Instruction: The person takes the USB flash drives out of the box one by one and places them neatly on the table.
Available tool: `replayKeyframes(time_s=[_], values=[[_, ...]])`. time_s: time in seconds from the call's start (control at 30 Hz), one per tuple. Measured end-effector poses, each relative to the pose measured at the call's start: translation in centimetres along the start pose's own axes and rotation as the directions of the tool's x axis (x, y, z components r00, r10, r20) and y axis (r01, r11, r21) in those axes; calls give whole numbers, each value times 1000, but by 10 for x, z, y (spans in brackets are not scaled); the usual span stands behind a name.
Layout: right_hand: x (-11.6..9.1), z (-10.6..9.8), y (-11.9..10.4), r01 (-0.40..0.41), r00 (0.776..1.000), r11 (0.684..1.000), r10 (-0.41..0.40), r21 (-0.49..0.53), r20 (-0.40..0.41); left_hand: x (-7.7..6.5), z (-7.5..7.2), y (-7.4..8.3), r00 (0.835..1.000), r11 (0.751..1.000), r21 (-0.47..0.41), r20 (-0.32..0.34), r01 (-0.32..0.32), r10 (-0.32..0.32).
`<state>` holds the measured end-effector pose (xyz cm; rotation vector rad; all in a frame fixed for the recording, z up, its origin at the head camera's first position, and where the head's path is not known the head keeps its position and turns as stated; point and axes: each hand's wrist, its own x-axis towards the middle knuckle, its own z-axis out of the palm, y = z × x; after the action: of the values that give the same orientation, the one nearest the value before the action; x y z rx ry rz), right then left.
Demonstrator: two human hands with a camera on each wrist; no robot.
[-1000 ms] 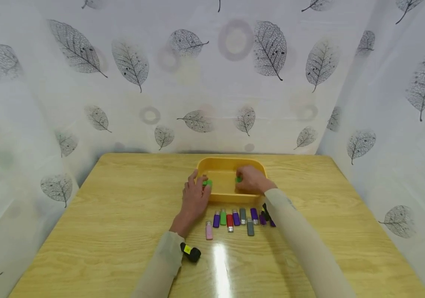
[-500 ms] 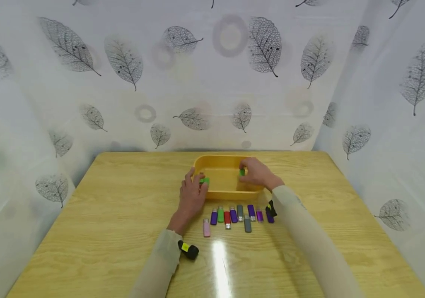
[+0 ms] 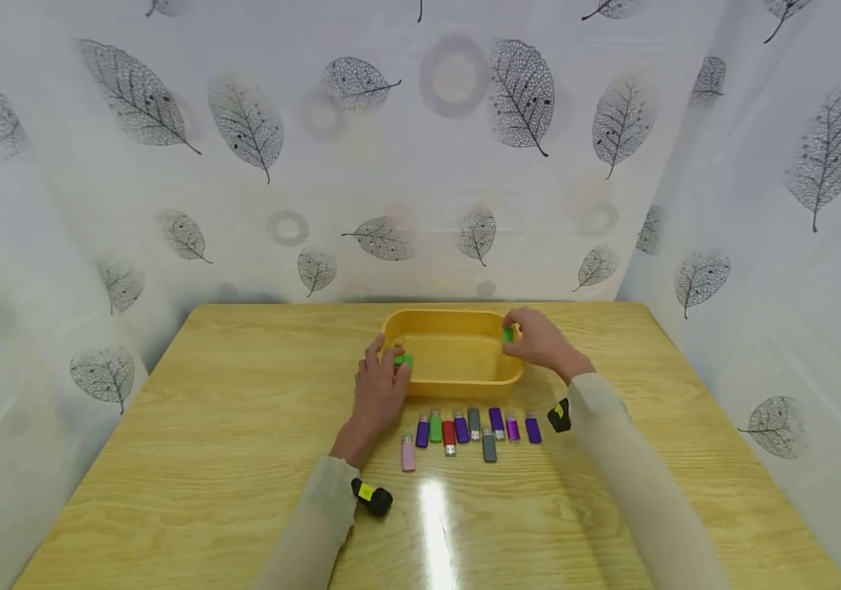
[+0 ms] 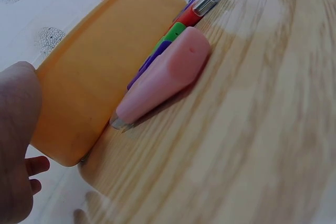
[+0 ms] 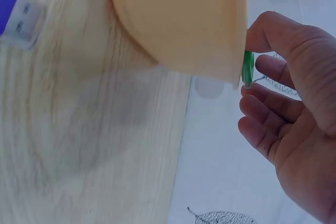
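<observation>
A yellow plastic tray (image 3: pixel 457 389) stands on the table. My left hand (image 3: pixel 379 389) grips its left end; in the left wrist view the thumb (image 4: pixel 21 90) lies at the rim and fingertips show beyond the end wall. A green piece (image 3: pixel 407 360) shows between that thumb and fingers; I cannot tell whether they hold it. At the tray's right end, my right hand (image 3: pixel 544 340) pinches a green USB stick (image 5: pixel 248 68) right at the rim, its other fingers bent below.
In front of the tray lie several USB sticks, among them a pink stick (image 3: pixel 408 453), a red stick (image 3: pixel 449 437), a green stick (image 3: pixel 436 428) and a grey stick (image 3: pixel 489 445). A leaf-patterned curtain (image 3: pixel 420 164) hangs behind the wooden table (image 3: pixel 265 410).
My right hand has moved right across the tray, carrying the green USB stick from inside to the right rim. My left hand keeps its place at the left end.
</observation>
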<state>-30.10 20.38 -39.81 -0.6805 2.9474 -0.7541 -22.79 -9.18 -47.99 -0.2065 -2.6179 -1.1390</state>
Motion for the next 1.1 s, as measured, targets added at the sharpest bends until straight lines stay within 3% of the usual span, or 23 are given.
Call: replayKeyframes(time_s=[0.37,0.7,0.9,1.1], values=[[-17,-13,16,-50,998,997,53,59,-45,4,-2,-1,1000,1000,-6,-15,-8,8],[-58,-9,30,-88,995,993,91,81,-35,4,-2,1,1000,1000,-1,7,0,0],[-80,6,30,-124,992,985,119,120,48,3,0,0,1000,1000,-4,15,7,-7],[-91,18,28,-128,976,991,119,37,182,1,0,-1,1000,1000,-5,21,20,-20]])
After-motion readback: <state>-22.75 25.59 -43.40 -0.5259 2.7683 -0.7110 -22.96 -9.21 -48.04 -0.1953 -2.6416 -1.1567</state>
